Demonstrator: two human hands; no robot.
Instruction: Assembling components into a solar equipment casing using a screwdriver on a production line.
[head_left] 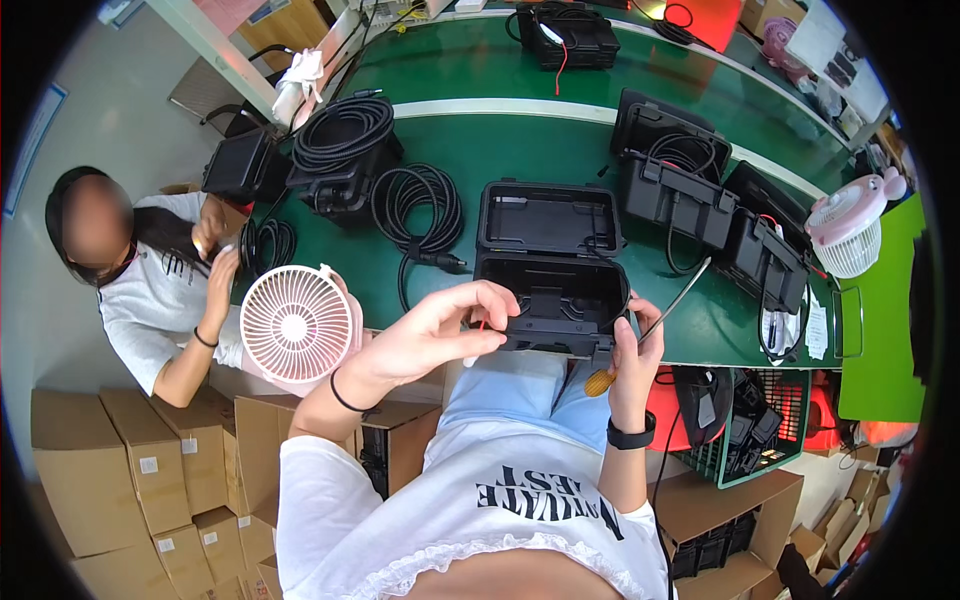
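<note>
In front of me is an open black plastic case (552, 322), its lid (548, 218) tipped back on the green bench. Over its front left corner, my left hand (440, 335) is closed with thumb and forefinger curled. A thin red wire (483, 324) shows between them, and a small white piece hangs just below. My right hand (637, 360) holds a screwdriver (598, 383) with a yellow handle, its metal shaft slanting up to the right. That hand's thumb rests at the case's front right corner. Dark cable lies along the case's right side.
Coiled black cables (418, 210) and more black cases (680, 195) stand on the green bench (430, 130). A pink fan (295, 325) is by my left arm, another (850, 225) at right. A co-worker (150, 270) sits left. Cartons (90, 480) and a green crate (790, 420) stand below.
</note>
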